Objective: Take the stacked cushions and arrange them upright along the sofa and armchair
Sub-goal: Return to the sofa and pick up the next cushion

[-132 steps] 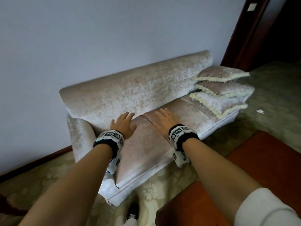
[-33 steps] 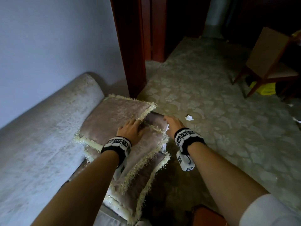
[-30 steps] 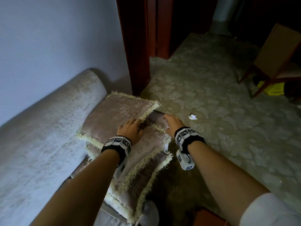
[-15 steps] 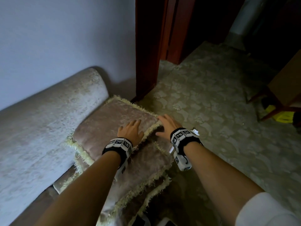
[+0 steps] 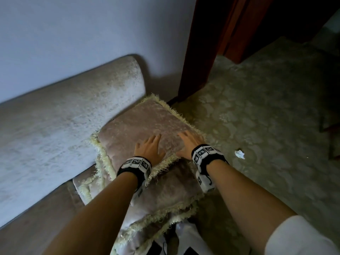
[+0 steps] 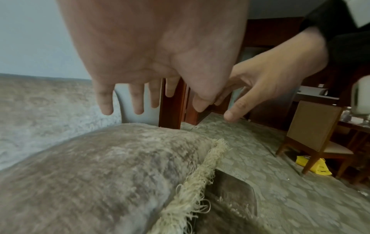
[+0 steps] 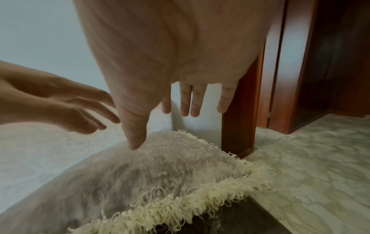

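A stack of pinkish-beige cushions with cream fringe lies flat on the right end of the sofa point(image 5: 55, 126). The top cushion point(image 5: 143, 126) point(image 6: 90, 166) point(image 7: 150, 171) sits askew over a second cushion point(image 5: 171, 192); fringe of a third shows below. My left hand point(image 5: 149, 147) point(image 6: 138, 101) is over the top cushion's near edge with fingers spread and straight. My right hand point(image 5: 189, 142) point(image 7: 180, 114) is over its right side, fingers extended. In the wrist views both palms hover just above the fabric, holding nothing.
The sofa's rolled backrest runs along a pale wall to the left. A dark red door frame point(image 5: 198, 48) stands just beyond the cushions. Patterned carpet point(image 5: 257, 116) spreads to the right with a scrap of white paper point(image 5: 239, 154). A wooden chair point(image 6: 312, 134) stands farther off.
Both hands have moved forward from the second cushion onto the top cushion. My view has closed in on the stack.
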A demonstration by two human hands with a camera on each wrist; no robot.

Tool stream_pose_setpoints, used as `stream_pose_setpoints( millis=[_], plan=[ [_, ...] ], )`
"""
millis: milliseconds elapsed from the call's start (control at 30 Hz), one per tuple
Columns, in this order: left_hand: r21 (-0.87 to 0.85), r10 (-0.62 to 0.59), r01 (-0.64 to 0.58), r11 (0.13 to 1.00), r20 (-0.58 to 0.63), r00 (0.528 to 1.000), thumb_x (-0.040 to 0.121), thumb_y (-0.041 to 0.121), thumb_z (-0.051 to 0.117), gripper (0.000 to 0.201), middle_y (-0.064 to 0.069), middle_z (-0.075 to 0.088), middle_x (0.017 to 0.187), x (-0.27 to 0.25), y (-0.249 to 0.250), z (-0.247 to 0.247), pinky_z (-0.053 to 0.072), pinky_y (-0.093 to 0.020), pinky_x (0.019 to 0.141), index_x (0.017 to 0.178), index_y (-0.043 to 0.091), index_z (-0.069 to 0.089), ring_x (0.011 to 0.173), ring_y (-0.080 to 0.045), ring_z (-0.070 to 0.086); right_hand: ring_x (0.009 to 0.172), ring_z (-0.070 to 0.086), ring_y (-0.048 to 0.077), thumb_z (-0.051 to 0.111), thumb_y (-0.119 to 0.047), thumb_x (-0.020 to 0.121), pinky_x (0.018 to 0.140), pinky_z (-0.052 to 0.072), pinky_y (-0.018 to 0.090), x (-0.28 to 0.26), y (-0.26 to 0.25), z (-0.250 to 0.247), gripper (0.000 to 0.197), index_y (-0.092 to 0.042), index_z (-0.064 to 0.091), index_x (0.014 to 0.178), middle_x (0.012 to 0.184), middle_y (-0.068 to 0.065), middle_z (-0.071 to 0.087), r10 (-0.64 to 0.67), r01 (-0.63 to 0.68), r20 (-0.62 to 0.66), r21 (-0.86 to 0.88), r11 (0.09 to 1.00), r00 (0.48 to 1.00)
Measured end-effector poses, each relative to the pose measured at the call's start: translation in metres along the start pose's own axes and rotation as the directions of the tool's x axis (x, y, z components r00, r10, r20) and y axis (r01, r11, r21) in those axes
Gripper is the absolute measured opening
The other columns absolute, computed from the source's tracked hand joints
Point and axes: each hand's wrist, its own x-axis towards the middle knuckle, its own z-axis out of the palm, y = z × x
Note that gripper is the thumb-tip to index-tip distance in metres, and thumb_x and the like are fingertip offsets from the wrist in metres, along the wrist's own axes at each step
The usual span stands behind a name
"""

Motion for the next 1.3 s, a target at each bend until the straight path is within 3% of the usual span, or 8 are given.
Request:
stream_pose_setpoints(
  millis=[167,267,467,667,833,1067,1167,1300],
  plan=[
    [-0.058,-0.155,0.162,0.985,0.11,0.982,0.086,0.059,0.048,0.082,-0.001,0.022,0.157,0.012,-0.009,0.03,0.034,-0.062,0.104,0.151,0.03,0.007,0.139,-0.031,0.032,0.148,0.016,0.03,0.071,-0.037,0.087,0.118,0.016,0.053,0.035,-0.001,0.024,0.086,-0.028,0.018,0.154,0.163,0.005,0.012,-0.088,0.091,0.158,-0.012,0.996,0.984],
    [-0.031,-0.26,0.27,0.962,0.189,0.947,0.08,0.069,0.051,0.095,-0.003,0.004,0.161,0.016,-0.018,0.056,0.025,-0.07,0.106,0.151,0.034,-0.001,0.146,-0.034,0.011,0.148,0.015,0.029,0.075,-0.035,0.083,0.118,0.015,0.054,0.057,0.0,0.044,0.092,-0.029,0.017,0.154,0.163,0.005,0.013,-0.172,0.192,0.218,-0.072,0.979,0.961],
    [0.023,-0.328,0.335,0.942,0.278,0.903,0.067,0.078,0.058,0.117,-0.005,-0.023,0.158,0.027,-0.015,0.096,0.006,-0.077,0.104,0.146,0.04,-0.02,0.144,-0.043,-0.015,0.15,-0.004,0.027,0.088,-0.036,0.066,0.117,0.007,0.06,0.104,0.006,0.079,0.128,-0.032,-0.003,0.155,0.164,0.004,-0.005,-0.287,0.372,0.356,-0.196,0.907,0.889],
    [0.121,-0.351,0.331,0.936,0.258,0.9,0.06,0.072,0.071,0.135,-0.01,-0.025,0.157,0.046,-0.025,0.124,0.01,-0.078,0.102,0.144,0.036,-0.028,0.143,-0.048,-0.012,0.149,-0.013,0.027,0.091,-0.043,0.057,0.114,0.003,0.064,0.132,0.016,0.113,0.144,-0.033,-0.018,0.152,0.162,0.004,-0.017,-0.293,0.419,0.382,-0.307,0.854,0.877],
    [0.179,-0.38,0.355,0.918,0.139,0.914,0.071,0.047,0.078,0.125,-0.011,-0.008,0.16,0.049,-0.032,0.132,0.021,-0.076,0.102,0.146,0.037,-0.022,0.144,-0.045,0.004,0.149,0.003,0.028,0.067,-0.023,0.087,0.112,0.016,0.064,0.142,0.01,0.11,0.093,-0.035,0.004,0.154,0.163,0.006,0.003,-0.323,0.387,0.247,-0.287,0.876,0.914],
    [0.18,-0.392,0.384,0.906,0.009,0.92,0.076,0.025,0.071,0.089,-0.002,0.038,0.144,0.041,-0.032,0.101,0.041,-0.06,0.095,0.146,0.027,0.017,0.122,-0.036,0.045,0.125,0.042,0.031,0.063,-0.005,0.084,0.101,0.038,0.05,0.136,-0.009,0.086,0.067,-0.027,0.038,0.141,0.137,0.003,0.051,-0.387,0.4,0.101,-0.253,0.881,0.917],
    [0.191,-0.41,0.413,0.891,-0.058,0.91,0.078,0.021,0.068,0.064,-0.003,0.054,0.125,0.034,-0.025,0.072,0.046,-0.052,0.09,0.133,0.017,0.035,0.108,-0.034,0.057,0.124,0.044,0.029,0.061,-0.005,0.086,0.101,0.039,0.046,0.128,-0.018,0.058,0.059,-0.025,0.043,0.138,0.132,0.002,0.056,-0.393,0.399,0.073,-0.223,0.889,0.917],
    [0.211,-0.426,0.444,0.871,-0.128,0.896,0.075,0.018,0.073,0.047,-0.001,0.06,0.108,0.021,-0.021,0.012,0.046,-0.045,0.086,0.112,0.015,0.044,0.096,-0.03,0.063,0.124,0.044,0.026,0.068,-0.012,0.083,0.101,0.037,0.045,0.108,-0.038,-0.001,0.052,-0.023,0.049,0.13,0.128,0.0,0.057,-0.448,0.439,0.015,-0.231,0.868,0.894]
  ],
)
